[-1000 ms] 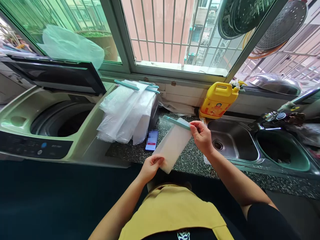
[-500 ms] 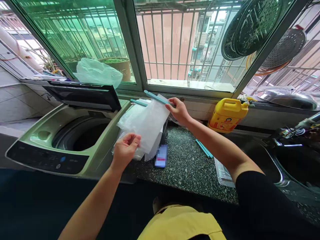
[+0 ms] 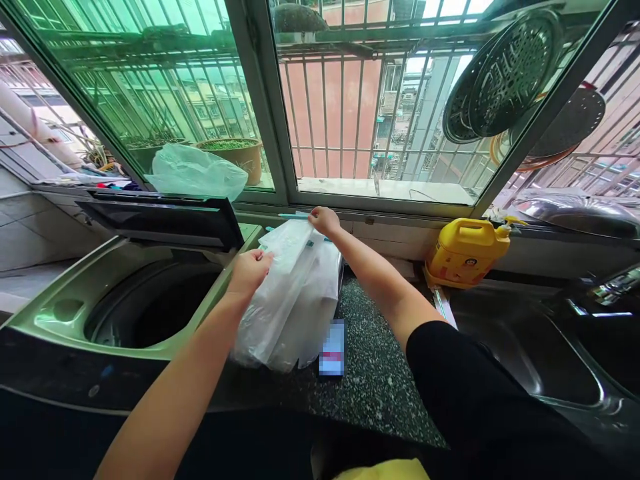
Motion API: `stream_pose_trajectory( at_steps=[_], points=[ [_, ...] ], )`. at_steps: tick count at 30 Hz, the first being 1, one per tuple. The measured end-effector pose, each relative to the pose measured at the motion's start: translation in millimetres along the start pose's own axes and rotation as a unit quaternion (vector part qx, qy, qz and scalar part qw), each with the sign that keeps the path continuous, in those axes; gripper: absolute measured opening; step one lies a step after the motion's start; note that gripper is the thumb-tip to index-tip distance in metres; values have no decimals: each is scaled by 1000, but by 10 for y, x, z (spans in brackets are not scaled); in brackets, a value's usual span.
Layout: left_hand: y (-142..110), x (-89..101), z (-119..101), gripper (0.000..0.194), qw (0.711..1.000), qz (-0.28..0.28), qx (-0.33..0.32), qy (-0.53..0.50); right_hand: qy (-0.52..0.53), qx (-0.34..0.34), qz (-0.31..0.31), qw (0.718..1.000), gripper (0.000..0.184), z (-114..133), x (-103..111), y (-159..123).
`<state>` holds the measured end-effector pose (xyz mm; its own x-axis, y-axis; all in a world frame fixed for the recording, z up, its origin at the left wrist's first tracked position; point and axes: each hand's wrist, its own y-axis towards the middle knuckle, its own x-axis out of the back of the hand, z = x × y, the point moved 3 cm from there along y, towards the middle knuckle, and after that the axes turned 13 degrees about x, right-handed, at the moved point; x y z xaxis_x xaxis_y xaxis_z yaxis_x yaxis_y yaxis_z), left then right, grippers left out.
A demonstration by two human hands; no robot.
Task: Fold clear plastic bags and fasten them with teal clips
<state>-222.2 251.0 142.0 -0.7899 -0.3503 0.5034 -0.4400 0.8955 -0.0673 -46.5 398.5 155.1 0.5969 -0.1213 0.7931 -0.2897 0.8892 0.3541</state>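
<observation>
My right hand (image 3: 324,220) pinches the end of a light-blue sealing strip (image 3: 294,215) along the top edge of a frosted plastic bag (image 3: 291,241). That bag lies over a pile of similar translucent bags (image 3: 305,313) at the counter's left end, against the washing machine. My left hand (image 3: 251,272) is closed at the bag's left edge, its thumb and fingers pinched together there. Other blue strips show only partly among the pile.
A washing machine (image 3: 60,317) stands at left with its lid raised. A phone (image 3: 332,348) lies on the speckled counter (image 3: 380,373). To the right are a yellow jug (image 3: 467,253) and a metal sink (image 3: 525,347). A window with bars runs behind.
Both hands have carried the bag with its strip from the counter's middle leftward and away from me, onto the pile. The view has swung left. My right arm now reaches farther toward the window.
</observation>
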Motion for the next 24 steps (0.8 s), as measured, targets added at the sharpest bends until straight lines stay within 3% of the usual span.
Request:
stream_pose_trajectory(
  at_steps=[4, 10, 17, 21, 24],
  points=[
    [83, -3, 60, 30, 993, -18, -13, 116, -3, -11, 21, 1000, 19, -46, -122, -9],
    [88, 0, 68, 31, 989, -6, -14, 146, -3, -4, 19, 1000, 22, -139, -56, -27],
    [22, 82, -141, 33, 968, -40, 13, 248, -16, -14, -26, 999, 23, -510, 351, -239],
    [-22, 149, -326, 32, 954, -45, 30, 296, -23, -27, -47, 998, 23, -842, 639, -542],
    [-129, 193, -451, 31, 944, -95, 23, 315, -33, -49, -51, 997, 23, -1127, 809, -844]
  ],
)
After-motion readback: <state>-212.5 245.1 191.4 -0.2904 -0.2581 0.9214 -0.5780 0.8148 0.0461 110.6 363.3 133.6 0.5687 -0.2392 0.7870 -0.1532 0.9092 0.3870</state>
